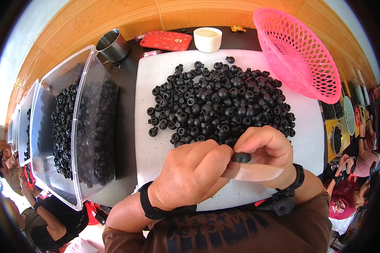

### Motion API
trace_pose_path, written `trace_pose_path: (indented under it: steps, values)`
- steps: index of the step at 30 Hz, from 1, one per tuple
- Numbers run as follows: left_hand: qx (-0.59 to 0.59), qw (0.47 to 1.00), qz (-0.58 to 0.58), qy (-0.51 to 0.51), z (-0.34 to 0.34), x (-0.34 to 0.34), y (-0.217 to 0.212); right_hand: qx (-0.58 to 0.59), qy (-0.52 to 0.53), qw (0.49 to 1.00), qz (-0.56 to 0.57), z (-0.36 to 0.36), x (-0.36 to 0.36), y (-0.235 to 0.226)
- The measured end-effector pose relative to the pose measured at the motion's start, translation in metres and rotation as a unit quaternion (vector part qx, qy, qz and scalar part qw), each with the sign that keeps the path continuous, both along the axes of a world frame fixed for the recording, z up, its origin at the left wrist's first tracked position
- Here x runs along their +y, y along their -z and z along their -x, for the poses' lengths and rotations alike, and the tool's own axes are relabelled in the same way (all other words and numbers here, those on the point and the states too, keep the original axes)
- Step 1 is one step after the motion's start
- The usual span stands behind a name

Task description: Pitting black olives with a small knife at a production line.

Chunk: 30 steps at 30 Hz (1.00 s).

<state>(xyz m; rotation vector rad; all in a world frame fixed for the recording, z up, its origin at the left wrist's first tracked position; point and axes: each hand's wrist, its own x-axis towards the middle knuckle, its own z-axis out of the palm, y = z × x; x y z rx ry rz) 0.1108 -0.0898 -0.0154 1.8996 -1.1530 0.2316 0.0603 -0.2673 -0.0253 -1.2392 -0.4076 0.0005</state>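
In front of my chest both hands meet at the near edge of a heap of small black parts [215, 99], round with a hole and a short knob, like cord stoppers. One black round part [242, 157] sits between the hands, pinched by the thumb and finger of my right hand [267, 145]. Closed into a fist, my left hand [194, 170] grips the left end of a pale, shiny blade-shaped strip [257, 172]. That strip lies just below the black part; its grip end is hidden by the fingers.
The heap rests on a white foam board [156, 160]. Clear plastic bins [77, 126] with black parts stand at left. Behind are a metal mug [112, 45], a red phone case [166, 40], a white cup [207, 40] and a pink basket [299, 59]. People work on both sides.
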Motion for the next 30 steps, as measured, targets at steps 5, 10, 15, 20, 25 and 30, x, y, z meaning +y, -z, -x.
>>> trace_pose_path:
  steps: [5,10,15,20,25,30]
  values:
    - [0.005,1.000,0.017,0.003,0.0004,-0.0004,0.0020,-0.023,0.042,0.999,0.021,0.0017,0.0029,0.0023]
    - [0.008,1.000,0.013,0.014,0.0004,-0.0003,0.0023,-0.016,0.034,0.999,0.020,0.0026,0.0008,0.0010]
    - [0.006,1.000,0.009,0.014,0.0008,-0.0007,0.0012,-0.023,0.035,0.999,0.016,0.0023,0.0023,0.0011]
    - [0.000,1.000,0.011,0.005,0.0011,-0.0008,0.0013,-0.010,0.023,1.000,-0.006,0.0026,0.0035,0.0021]
    - [0.004,1.000,0.025,0.006,0.0005,-0.0019,0.0019,0.001,0.019,1.000,-0.004,0.0039,0.0036,0.0012]
    - [0.016,1.000,0.008,0.001,0.0035,-0.0005,-0.0008,0.015,0.012,1.000,-0.014,0.0078,0.0049,0.0002]
